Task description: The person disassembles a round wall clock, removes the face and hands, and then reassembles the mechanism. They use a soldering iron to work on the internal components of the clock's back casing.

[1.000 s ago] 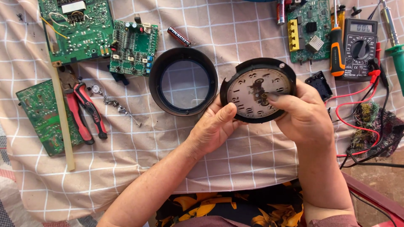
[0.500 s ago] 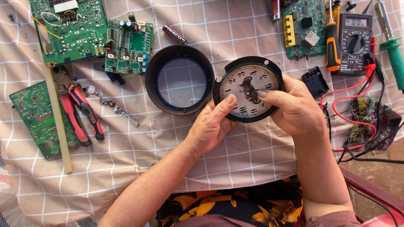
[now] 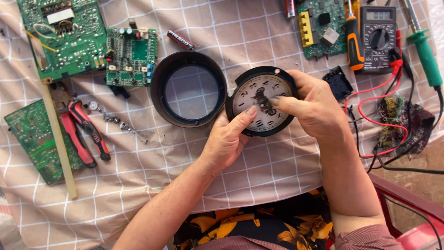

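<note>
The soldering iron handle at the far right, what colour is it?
Green, seen in the head view: the soldering iron handle lies beside the multimeter.

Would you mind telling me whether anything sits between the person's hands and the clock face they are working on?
Nothing visible does. The left hand grips the clock face at its lower left edge, and the right hand holds its right side, a fingertip on the dial centre.
</note>
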